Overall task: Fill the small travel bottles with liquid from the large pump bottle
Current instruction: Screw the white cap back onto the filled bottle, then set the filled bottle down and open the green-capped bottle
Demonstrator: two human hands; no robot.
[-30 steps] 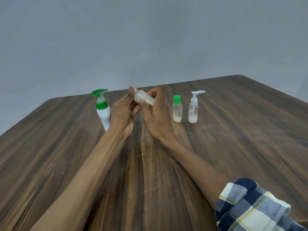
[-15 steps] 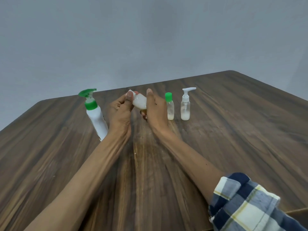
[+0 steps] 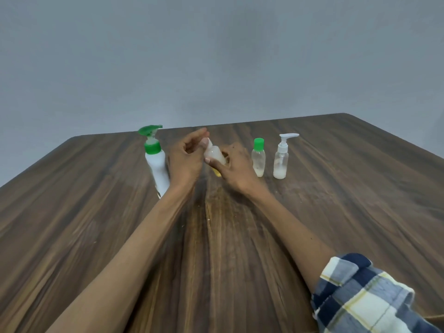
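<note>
Hands (image 3: 211, 162) gripping small bottle (image 3: 213, 156), labels unreadable

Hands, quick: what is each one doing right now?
Left hand: fingers curled at the cap end of the small travel bottle; firm grip cannot be told.
Right hand: closed on that bottle's body.

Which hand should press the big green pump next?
Left, probably. The left hand sits right beside the large pump bottle, fingers only at the small bottle's tip. The right hand grips its body, farther away.
</note>
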